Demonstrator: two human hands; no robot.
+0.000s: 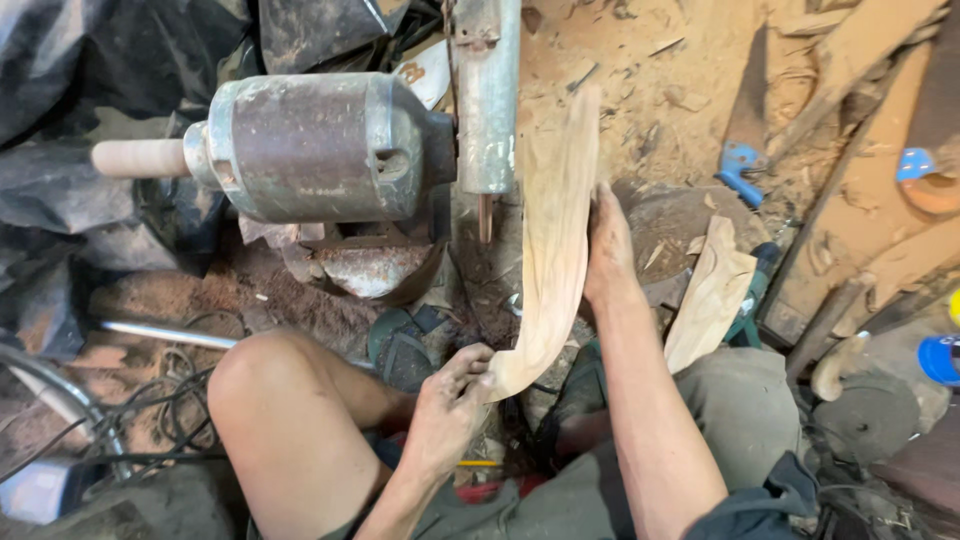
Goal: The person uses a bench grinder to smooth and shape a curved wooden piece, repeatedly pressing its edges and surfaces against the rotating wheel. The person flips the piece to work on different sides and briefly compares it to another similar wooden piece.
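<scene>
Sawdust floor; left hand (445,405), right hand (607,245) grip curved wood piece (550,230).

Motor (310,148) left of curved wood (552,240)

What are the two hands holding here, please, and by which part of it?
Both hold one long curved wooden piece. The left hand grips its lower, near end; the right hand presses along its right edge near the middle, beside the motor-driven machine.
</scene>
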